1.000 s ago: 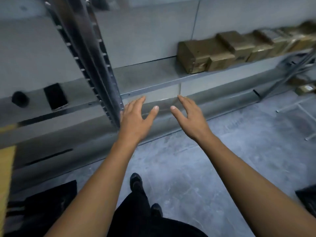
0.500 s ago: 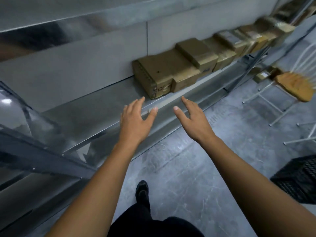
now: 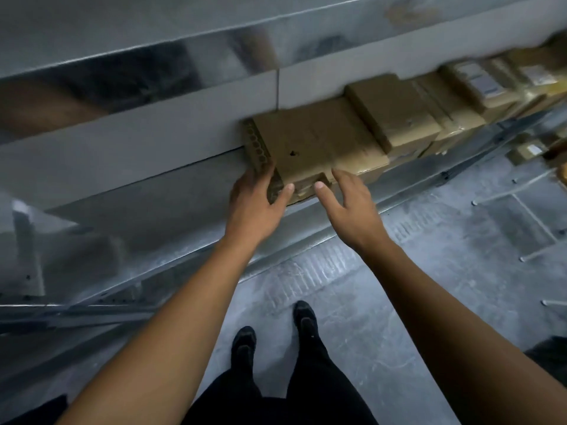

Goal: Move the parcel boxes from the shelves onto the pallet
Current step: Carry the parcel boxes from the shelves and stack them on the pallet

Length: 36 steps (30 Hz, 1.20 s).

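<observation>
A large brown parcel box [image 3: 313,142] lies at the left end of a row of boxes on a grey metal shelf [image 3: 171,197]. My left hand [image 3: 254,207] is at the box's near left corner, fingers spread against its left side and thumb on its front edge. My right hand [image 3: 349,207] hovers open just in front of the box's front face, fingers apart, thumb near the left thumb. A smaller box [image 3: 395,108] rests partly on top of the large one, and more boxes [image 3: 478,84] run off to the right. No pallet is in view.
An upper shelf [image 3: 138,56] overhangs the boxes. A metal shelf brace [image 3: 76,311] crosses low on the left. Grey concrete floor [image 3: 383,317] lies below, with my feet [image 3: 276,326] on it. White chair legs [image 3: 527,216] stand at the right, a dark crate corner [image 3: 549,354] at the lower right.
The view has swung right along the shelf and the boxes are closer. Both hands have reached forward; the left hand now touches the large box's corner.
</observation>
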Each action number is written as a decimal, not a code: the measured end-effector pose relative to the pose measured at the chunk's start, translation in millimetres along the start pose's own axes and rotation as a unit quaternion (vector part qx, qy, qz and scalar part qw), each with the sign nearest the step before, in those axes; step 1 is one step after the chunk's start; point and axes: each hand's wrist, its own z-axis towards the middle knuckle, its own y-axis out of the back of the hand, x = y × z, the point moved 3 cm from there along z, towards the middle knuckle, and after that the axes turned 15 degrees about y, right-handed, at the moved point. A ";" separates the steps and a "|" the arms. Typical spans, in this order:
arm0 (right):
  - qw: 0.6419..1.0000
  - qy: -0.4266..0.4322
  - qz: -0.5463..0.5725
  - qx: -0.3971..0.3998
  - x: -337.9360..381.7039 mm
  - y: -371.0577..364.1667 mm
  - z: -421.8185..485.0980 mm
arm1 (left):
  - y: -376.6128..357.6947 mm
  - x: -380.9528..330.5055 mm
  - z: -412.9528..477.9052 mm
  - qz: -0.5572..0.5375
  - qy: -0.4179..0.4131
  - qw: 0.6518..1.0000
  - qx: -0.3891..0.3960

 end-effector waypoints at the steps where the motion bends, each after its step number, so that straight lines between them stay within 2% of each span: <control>1: 1.000 0.004 0.004 0.012 -5.2 0.2 8.3 | -5.3 -1.6 3.9 0.011 0.008 1.000 -0.002; 3: 0.999 0.010 0.000 0.036 -15.1 0.7 22.4 | -16.4 -2.9 6.9 0.000 0.028 1.000 -0.001; 6: 0.998 0.021 -0.019 0.065 -24.1 0.0 45.9 | -28.8 0.4 2.9 -0.074 0.066 0.995 -0.007; 9: 0.987 0.063 -0.120 0.086 -28.5 -8.3 68.9 | -33.4 5.0 -0.1 -0.104 0.112 0.988 -0.028; 11: 0.982 0.086 -0.139 0.092 -28.1 -15.2 78.1 | -32.3 6.6 -1.6 -0.130 0.136 0.981 -0.044; 17: 0.981 0.152 -0.083 0.087 -10.5 -32.2 79.6 | -22.1 8.7 -14.8 -0.231 0.193 0.950 -0.082; 21: 0.981 0.165 0.001 0.099 8.6 -46.7 63.9 | -12.5 14.5 -50.7 -0.295 0.214 0.915 -0.175; 24: 0.973 0.153 0.096 0.141 23.3 -67.1 39.7 | -2.0 27.5 -83.6 -0.319 0.223 0.882 -0.266; 29: 0.939 0.167 0.208 0.215 63.8 -105.1 -3.8 | 23.5 61.1 -147.2 -0.323 0.255 0.828 -0.382; 33: 0.905 0.223 0.227 0.281 109.4 -131.1 -41.1 | 45.1 95.6 -198.9 -0.350 0.323 0.776 -0.415; 36: 0.880 0.258 0.240 0.317 144.9 -149.8 -74.8 | 64.7 120.5 -241.8 -0.343 0.341 0.754 -0.445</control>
